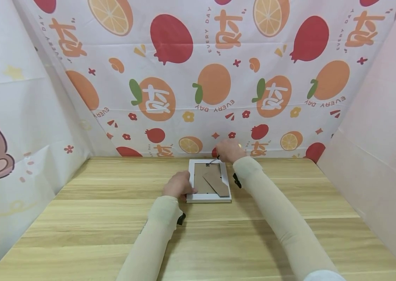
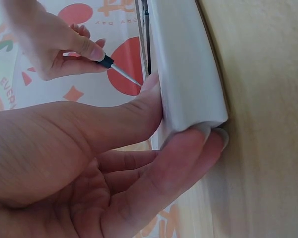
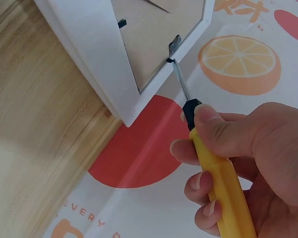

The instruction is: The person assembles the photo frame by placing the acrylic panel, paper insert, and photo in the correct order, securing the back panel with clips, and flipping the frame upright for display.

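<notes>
A white picture frame (image 1: pixel 209 198) lies face down near the table's back edge, its brown backing board (image 1: pixel 199 181) and slanted stand leg (image 1: pixel 220 186) showing. My left hand (image 1: pixel 178 185) grips its near left corner, thumb on top and fingertips under the edge in the left wrist view. In my right hand (image 3: pixel 258 153) is a screwdriver with a yellow handle (image 3: pixel 228 193) and black collar. Its metal tip meets the far border at a dark metal hanger (image 3: pixel 175 45) on the backing. A small black tab (image 3: pixel 121 23) sits along another side of the board.
The wood-grain table (image 1: pixel 113 218) extends around the frame. A fruit-printed cloth (image 1: pixel 215 84) hangs right behind the table's back edge, close to my right hand. Pale cloths stand at the left (image 1: pixel 36 117) and right (image 1: pixel 387 136).
</notes>
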`<state>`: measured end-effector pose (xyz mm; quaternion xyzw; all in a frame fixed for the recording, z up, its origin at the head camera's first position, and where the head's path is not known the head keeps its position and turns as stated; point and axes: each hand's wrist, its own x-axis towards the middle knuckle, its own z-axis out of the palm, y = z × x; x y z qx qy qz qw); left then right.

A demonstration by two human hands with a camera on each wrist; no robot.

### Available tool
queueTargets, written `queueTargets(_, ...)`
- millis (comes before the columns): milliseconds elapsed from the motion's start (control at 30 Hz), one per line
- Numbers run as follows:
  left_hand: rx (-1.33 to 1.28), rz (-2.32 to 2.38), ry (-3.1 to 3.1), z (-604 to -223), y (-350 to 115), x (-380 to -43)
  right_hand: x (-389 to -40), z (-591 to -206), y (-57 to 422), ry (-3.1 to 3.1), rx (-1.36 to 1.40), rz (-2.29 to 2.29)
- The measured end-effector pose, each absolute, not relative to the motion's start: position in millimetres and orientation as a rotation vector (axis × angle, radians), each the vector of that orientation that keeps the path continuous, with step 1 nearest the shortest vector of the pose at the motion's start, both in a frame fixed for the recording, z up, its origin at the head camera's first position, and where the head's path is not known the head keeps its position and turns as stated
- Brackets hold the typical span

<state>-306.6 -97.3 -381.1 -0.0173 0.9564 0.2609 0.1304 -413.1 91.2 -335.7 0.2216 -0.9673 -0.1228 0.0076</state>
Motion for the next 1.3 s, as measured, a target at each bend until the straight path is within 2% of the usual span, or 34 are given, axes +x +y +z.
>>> queueTargets(733,-0.007,0.728,2.785,-376.4,-97.1,-307.0,-413.1,-334.5,85.3,-3.021,0.682,-0.424)
queueTargets(1300,-0.012,0.747,2.786,-381.0,-97.2,-306.1,-413.9,-338.7,95.4,-3.049,0.670,-0.276)
